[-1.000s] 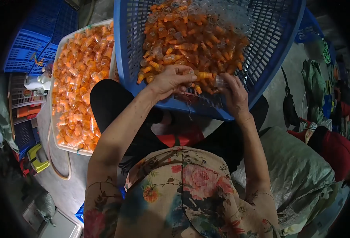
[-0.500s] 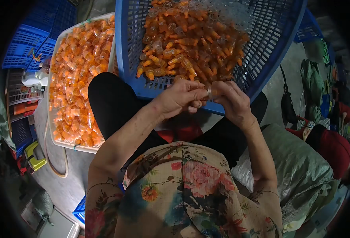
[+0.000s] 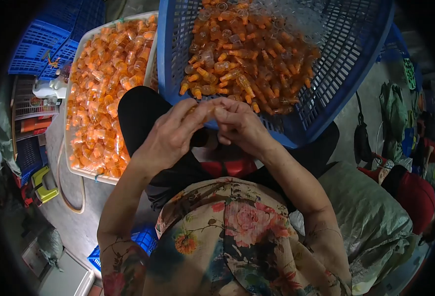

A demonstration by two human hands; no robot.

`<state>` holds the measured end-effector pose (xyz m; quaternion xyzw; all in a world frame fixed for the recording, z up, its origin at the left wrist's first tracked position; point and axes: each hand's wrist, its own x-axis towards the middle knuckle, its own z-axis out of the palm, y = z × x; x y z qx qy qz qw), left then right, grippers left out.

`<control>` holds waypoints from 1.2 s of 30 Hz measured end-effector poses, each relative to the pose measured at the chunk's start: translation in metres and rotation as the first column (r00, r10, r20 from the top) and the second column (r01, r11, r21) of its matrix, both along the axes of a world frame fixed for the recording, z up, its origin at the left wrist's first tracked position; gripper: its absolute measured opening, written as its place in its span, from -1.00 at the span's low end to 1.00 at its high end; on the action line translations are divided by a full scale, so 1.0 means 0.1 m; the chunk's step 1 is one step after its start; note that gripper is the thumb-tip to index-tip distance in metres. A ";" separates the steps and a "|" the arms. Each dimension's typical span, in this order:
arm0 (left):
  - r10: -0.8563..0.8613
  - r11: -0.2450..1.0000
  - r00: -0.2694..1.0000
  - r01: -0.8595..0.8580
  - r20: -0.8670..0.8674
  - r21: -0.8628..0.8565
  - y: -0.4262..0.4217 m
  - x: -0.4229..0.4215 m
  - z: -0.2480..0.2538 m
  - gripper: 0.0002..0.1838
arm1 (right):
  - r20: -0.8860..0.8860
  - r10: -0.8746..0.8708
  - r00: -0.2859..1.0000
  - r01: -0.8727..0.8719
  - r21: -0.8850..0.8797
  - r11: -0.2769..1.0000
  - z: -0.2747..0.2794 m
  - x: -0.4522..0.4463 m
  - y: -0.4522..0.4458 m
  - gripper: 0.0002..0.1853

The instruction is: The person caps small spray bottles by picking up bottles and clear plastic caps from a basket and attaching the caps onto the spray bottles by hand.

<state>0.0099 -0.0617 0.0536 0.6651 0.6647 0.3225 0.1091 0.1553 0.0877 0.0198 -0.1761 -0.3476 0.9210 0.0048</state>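
Observation:
My left hand (image 3: 170, 130) and my right hand (image 3: 244, 123) meet over my lap, at the near edge of the blue slatted basket (image 3: 296, 140). Both are closed, with fingertips pressed together. Whatever sits between them is mostly hidden by the fingers. Just beyond lies a heap of small clear-and-orange plastic pieces (image 3: 247, 64), bottle-shaped with narrow orange tips. Clear plastic rings or caps (image 3: 291, 19) are piled at the basket's far end.
To the left, a white tub (image 3: 110, 179) is filled with similar orange pieces (image 3: 104, 98). Blue crates (image 3: 45, 47) stand at upper left, and a hose (image 3: 69, 204) lies on the floor. A large grey-green sack (image 3: 370, 212) rests at my right.
My joined hands have shifted left along the basket's near edge. A clear plastic piece seen between the fingers earlier is now hidden. The view has moved slightly, so the basket appears further right.

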 end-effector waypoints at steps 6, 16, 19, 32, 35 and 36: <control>0.501 0.781 0.554 -0.620 -0.665 0.072 -0.71 -0.70 0.46 -0.29 | 0.089 -0.472 0.877 -0.270 0.904 -0.332 -0.61 -0.19 1.04 -0.56; 0.018 0.997 0.958 -0.039 -0.286 -0.066 1.33 0.23 -1.07 -0.40 | 0.143 -0.504 0.852 -0.285 0.934 -0.216 -1.05 0.27 1.47 -0.56; -0.132 0.930 0.942 0.010 -0.310 -0.366 1.62 0.17 -1.33 -0.45 | 0.120 -0.505 0.855 -0.062 0.990 0.130 -0.66 0.60 1.27 -0.58; 0.369 0.797 -0.285 0.587 0.885 -0.143 0.96 0.18 -0.72 -0.68 | -0.198 -0.189 0.962 0.214 0.975 0.063 0.06 0.74 0.60 -0.72; 0.292 0.835 -0.046 0.499 0.955 -0.231 0.96 0.35 -0.55 -0.72 | -0.225 -0.103 0.969 0.202 0.959 -0.199 0.16 0.77 0.54 -0.71; 0.267 0.850 0.036 0.461 0.963 -0.253 0.95 0.41 -0.49 -0.73 | -0.159 -0.148 0.976 0.135 0.979 -0.155 0.14 0.79 0.54 -0.74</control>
